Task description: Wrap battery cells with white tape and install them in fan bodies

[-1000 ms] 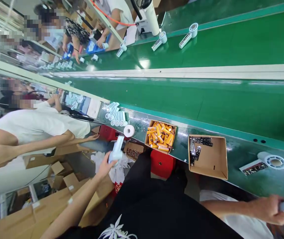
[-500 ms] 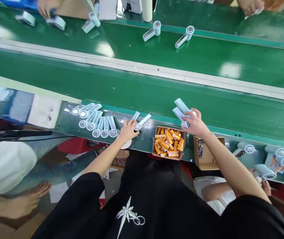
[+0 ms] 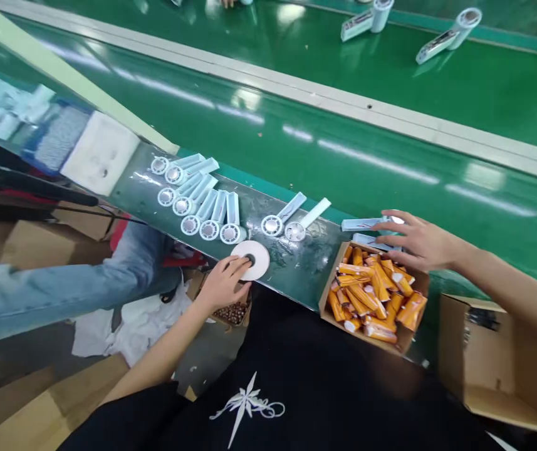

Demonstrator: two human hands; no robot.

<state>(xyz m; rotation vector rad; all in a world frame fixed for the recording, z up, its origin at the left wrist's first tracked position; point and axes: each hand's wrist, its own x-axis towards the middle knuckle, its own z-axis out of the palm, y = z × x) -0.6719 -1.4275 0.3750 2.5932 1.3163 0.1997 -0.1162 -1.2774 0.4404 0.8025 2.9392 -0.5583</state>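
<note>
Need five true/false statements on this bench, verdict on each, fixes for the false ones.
1. The left hand touches the white roll. True.
2. The right hand is down inside the box of orange cylinders. False: it is at two light-blue casings just beyond that box.
3. Exactly two fan-ended pieces lie between the cluster of seven and the orange cylinders' box. True.
4. The white roll sits right of the orange cylinders' box. False: it is left of it.
5. The larger cardboard box at far right is full of orange cylinders. False: it is mostly bare inside, with some dark parts.
</note>
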